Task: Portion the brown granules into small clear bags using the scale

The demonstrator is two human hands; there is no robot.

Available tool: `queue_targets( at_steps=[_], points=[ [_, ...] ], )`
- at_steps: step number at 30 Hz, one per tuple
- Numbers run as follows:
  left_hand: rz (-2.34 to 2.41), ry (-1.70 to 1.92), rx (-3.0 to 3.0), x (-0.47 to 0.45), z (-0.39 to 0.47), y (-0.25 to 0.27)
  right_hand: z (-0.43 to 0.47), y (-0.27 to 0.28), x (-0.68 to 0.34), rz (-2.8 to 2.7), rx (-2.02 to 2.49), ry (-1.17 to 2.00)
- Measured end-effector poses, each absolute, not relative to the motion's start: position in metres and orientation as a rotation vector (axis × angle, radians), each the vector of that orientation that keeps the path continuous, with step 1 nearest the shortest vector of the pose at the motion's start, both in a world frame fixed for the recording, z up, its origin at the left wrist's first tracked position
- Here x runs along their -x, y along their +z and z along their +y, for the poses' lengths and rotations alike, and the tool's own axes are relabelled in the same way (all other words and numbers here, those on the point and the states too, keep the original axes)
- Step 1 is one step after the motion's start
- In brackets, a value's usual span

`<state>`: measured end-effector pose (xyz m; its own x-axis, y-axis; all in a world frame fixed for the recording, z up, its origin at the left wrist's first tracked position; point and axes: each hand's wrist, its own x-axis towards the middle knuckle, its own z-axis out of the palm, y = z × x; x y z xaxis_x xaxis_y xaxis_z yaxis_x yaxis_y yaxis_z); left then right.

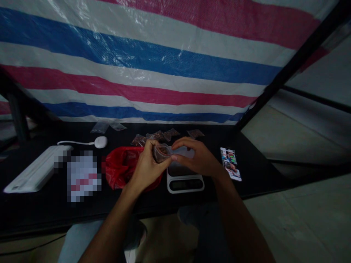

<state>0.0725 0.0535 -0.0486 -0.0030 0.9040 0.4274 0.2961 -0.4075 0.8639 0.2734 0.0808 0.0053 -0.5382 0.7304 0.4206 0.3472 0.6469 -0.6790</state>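
Between my two hands is a small clear plastic bag (162, 152) with brown bits inside, its mouth facing up. My left hand (148, 164) is closed around the bag's left side. The fingers and thumb of my right hand (196, 157) pinch its right edge. Under my right hand sits a white kitchen scale (185, 184) with a dark display, its platform partly hidden. A red plastic bag (116, 170) lies open beneath my left hand; what it holds is mostly hidden. Behind my hands lie several filled small bags (155, 135), and another filled bag (195, 133) sits apart to the right.
Flat clear bags (100, 127) lie at the back left, near a round white device with a cable (101, 142). A long white object (38, 170) and a blurred packet (83, 175) are on the left. A lit phone (230, 163) lies right. A striped sheet (153, 76) hangs behind the black table (255, 179).
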Motion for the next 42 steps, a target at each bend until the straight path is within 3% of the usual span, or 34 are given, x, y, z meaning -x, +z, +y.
queue_targets(
  at_steps=[8, 26, 42],
  points=[
    [1.105, 1.359, -1.663, -0.058, 0.049, -0.032, 0.083, 0.001, -0.268, -2.136, 0.839, 0.609],
    [1.282, 1.504, -1.523, -0.047, 0.049, -0.020, 0.080, 0.000, -0.257, -2.108, 0.734, 0.559],
    [1.281, 1.398, -1.574, -0.048, 0.046, -0.018, 0.075, -0.005, -0.246, -2.068, 0.717, 0.572]
  ],
)
